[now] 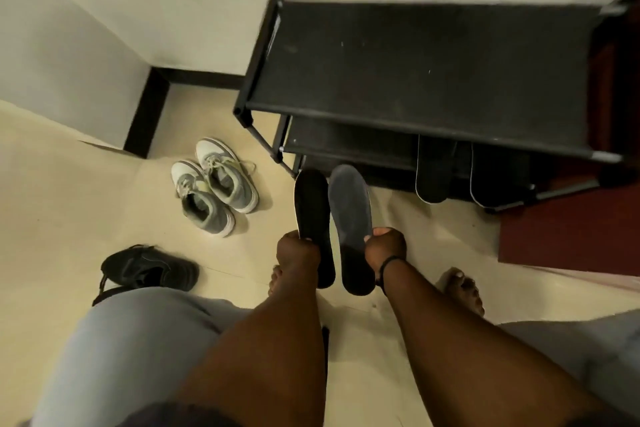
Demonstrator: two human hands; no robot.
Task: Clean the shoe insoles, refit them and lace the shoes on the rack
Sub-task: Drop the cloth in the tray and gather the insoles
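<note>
Rack [426, 55] top is bare, lots of room. Floor on left blocked w/ grey shoes [213, 184] & black shoe [149, 269].

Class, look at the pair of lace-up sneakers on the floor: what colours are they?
The pair of lace-up sneakers is grey and white with pale laces, clearest in the head view.

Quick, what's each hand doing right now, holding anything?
Left hand: closed on the black foam insole.
Right hand: closed on the grey foam insole.

Grey sneakers [213, 185] and a black shoe [150, 267] lie on the cream floor [69, 211].
</note>
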